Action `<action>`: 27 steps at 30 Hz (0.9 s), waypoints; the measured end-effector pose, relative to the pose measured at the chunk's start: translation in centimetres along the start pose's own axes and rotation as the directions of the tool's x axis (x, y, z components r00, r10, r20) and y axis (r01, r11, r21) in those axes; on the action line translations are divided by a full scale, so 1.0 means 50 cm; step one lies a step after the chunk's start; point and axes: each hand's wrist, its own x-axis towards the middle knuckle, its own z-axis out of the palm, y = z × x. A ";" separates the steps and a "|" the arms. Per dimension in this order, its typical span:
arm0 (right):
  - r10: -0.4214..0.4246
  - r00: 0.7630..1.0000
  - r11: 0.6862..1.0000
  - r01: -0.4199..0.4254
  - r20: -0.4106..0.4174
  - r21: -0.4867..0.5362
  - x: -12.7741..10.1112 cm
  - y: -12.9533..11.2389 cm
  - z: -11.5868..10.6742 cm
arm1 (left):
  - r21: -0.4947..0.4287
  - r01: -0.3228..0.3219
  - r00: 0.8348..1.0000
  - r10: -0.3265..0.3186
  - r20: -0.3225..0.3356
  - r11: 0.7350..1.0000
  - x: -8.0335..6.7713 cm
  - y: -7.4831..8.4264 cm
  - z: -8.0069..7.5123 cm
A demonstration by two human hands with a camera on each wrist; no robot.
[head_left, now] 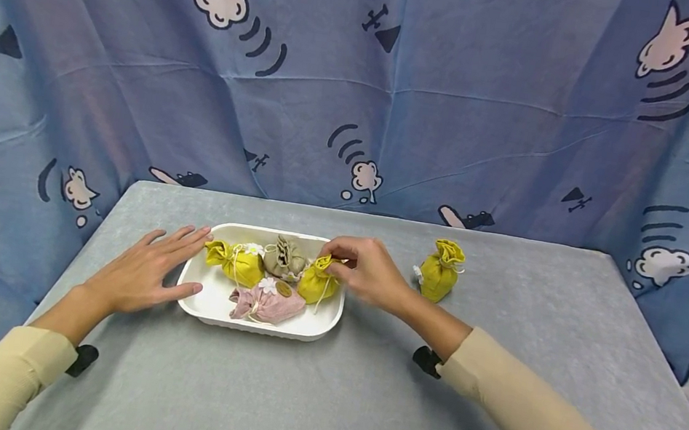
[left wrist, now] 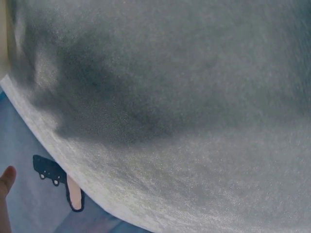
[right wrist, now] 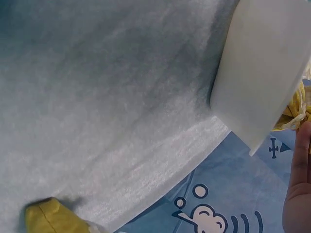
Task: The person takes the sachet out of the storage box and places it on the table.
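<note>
A white tray (head_left: 203, 302) sits mid-table and holds several small drawstring pouches: a yellow one (head_left: 238, 262) at the left, a grey-brown one (head_left: 284, 258) at the back, a pink one (head_left: 266, 305) in front and a yellow one (head_left: 316, 283) at the right. My right hand (head_left: 360, 268) pinches the gathered top of that right yellow pouch. My left hand (head_left: 145, 268) lies flat with straight fingers against the tray's left rim. Another yellow pouch (head_left: 440, 270) stands upright on the table, right of the tray. In the right wrist view the tray's outer wall (right wrist: 257, 73) fills the upper right.
The grey felt tabletop (head_left: 359, 393) runs to a blue cartoon-print cloth backdrop (head_left: 363, 85) behind and at both sides. The standing yellow pouch shows as a corner (right wrist: 51, 216) in the right wrist view. The left wrist view shows only grey felt (left wrist: 170, 97) and the table's edge.
</note>
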 end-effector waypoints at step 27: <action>-0.091 0.996 0.990 0.091 0.004 -0.109 -0.007 -0.076 -0.120 | -0.005 -0.010 1.000 0.010 -0.014 1.000 0.001 0.006 -0.003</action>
